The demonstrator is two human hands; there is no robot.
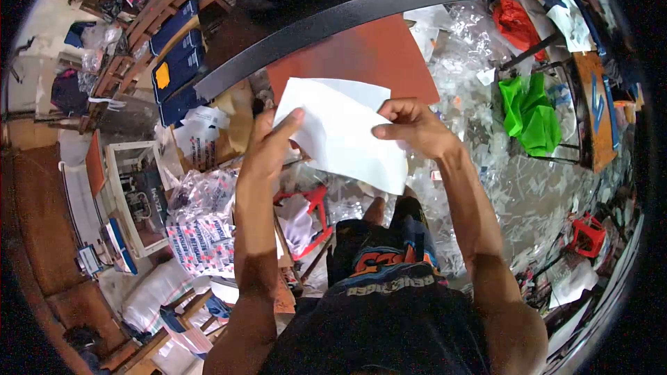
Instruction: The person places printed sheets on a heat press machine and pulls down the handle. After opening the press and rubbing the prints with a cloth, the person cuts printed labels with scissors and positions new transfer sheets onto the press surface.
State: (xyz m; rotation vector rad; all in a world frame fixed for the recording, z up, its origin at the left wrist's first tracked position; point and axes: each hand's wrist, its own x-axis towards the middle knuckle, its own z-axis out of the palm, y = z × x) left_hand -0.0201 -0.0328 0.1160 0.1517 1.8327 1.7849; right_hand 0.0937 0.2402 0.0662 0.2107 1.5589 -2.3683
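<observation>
Left of centre, the left hand (269,142) gripped the left side of the white sheet (347,132), thumb on top. The sheet spanned the middle of the frame, layered, though whether folded or stacked was unclear. Right of centre, the right hand (420,128) pinched its right side between thumb and fingers. An uneven pull could have creased it or slid its layers apart; a loosened grip could have dropped it. At lower left, repeated lettering on printed wrapping (201,239) was too distorted to read; at bottom centre, the black shirt (389,323) seemed to read "REVENGER".
</observation>
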